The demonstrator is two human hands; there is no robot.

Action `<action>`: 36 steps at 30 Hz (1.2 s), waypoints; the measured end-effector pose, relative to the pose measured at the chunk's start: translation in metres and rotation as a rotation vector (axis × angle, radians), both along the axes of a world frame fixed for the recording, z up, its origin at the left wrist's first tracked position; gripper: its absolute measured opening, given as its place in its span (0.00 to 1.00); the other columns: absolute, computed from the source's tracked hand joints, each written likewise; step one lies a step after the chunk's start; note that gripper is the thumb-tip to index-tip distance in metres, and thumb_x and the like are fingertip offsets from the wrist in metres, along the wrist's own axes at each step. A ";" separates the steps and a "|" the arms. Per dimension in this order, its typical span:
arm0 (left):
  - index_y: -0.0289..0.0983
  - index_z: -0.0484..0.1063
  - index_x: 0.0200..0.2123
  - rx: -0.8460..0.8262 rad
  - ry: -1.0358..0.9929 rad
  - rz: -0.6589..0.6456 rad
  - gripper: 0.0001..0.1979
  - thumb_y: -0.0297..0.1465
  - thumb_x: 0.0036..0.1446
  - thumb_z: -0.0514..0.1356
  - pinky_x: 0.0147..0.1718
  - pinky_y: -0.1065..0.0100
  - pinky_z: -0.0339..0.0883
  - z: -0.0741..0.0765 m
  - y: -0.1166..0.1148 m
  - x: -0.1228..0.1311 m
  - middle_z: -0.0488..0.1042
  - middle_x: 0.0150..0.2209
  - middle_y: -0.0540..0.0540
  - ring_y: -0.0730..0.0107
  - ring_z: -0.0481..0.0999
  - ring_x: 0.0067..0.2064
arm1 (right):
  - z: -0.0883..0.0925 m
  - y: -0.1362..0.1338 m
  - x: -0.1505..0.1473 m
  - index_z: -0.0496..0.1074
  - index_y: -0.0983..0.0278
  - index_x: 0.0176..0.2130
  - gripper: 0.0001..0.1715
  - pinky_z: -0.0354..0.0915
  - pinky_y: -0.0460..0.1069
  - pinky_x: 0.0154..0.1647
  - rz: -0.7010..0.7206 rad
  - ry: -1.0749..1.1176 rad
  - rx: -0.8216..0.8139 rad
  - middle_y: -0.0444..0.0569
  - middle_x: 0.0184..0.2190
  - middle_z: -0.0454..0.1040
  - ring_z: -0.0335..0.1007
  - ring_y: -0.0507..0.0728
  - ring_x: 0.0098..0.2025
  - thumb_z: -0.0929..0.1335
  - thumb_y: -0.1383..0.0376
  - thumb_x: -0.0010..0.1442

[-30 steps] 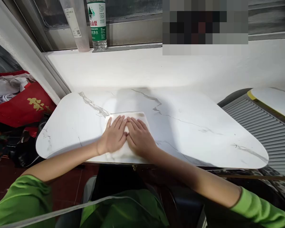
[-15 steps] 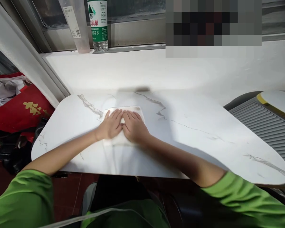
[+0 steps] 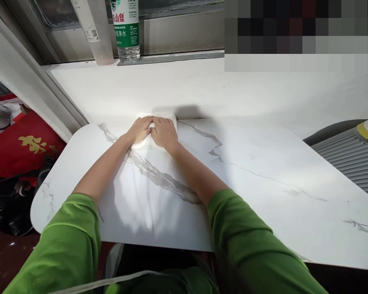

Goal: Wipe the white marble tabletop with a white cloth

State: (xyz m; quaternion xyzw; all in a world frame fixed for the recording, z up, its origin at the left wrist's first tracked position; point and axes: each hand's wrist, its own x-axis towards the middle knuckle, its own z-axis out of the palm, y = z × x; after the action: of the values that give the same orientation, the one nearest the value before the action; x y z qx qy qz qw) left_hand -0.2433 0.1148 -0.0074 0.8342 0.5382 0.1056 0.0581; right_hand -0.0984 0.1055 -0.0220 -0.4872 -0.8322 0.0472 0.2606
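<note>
My left hand [image 3: 140, 130] and my right hand [image 3: 164, 133] lie flat, side by side, on a folded white cloth [image 3: 146, 143]. Both press it down with fingers stretched forward, and they touch near the thumbs and index fingers. Under the cloth is a white tabletop with grey marble veins [image 3: 263, 212]. The cloth reaches the table's far edge, by the white wall [image 3: 116, 90]. My hands cover much of the cloth.
On the window ledge stand a water bottle with a green and white label [image 3: 128, 34] and a clear plastic cup [image 3: 101, 41]. A red bag [image 3: 27, 139] and dark items sit at the left. A grey ribbed object [image 3: 349, 159] stands at the right.
Both hands have slid the cloth forward across the tabletop to the far edge by the wall. My arms are now stretched farther out, and the view has shifted slightly.
</note>
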 end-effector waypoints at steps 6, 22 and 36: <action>0.30 0.53 0.69 -0.032 0.072 0.051 0.29 0.30 0.66 0.43 0.70 0.48 0.40 0.001 -0.036 0.002 0.53 0.72 0.36 0.56 0.50 0.73 | 0.003 -0.028 0.005 0.69 0.73 0.53 0.24 0.55 0.59 0.62 0.044 -0.062 0.035 0.63 0.51 0.74 0.65 0.66 0.57 0.56 0.72 0.62; 0.37 0.47 0.71 -0.103 0.013 -0.057 0.28 0.38 0.72 0.40 0.72 0.50 0.34 0.013 -0.260 -0.031 0.49 0.73 0.41 0.60 0.45 0.74 | 0.016 -0.233 0.011 0.70 0.74 0.52 0.23 0.56 0.63 0.63 0.304 -0.143 -0.032 0.67 0.60 0.69 0.61 0.69 0.61 0.59 0.63 0.66; 0.31 0.54 0.69 -0.086 0.025 0.235 0.30 0.30 0.65 0.42 0.71 0.51 0.41 0.010 -0.114 -0.026 0.56 0.71 0.39 0.61 0.51 0.72 | 0.003 -0.081 -0.025 0.65 0.72 0.58 0.25 0.48 0.62 0.66 0.231 -0.128 0.014 0.64 0.60 0.69 0.60 0.66 0.62 0.57 0.67 0.65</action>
State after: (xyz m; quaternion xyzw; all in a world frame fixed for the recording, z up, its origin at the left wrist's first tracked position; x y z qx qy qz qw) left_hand -0.2693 0.0004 0.0029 0.7633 0.6369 0.0782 0.0741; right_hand -0.1235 0.0243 -0.0194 -0.3885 -0.8979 0.0399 0.2031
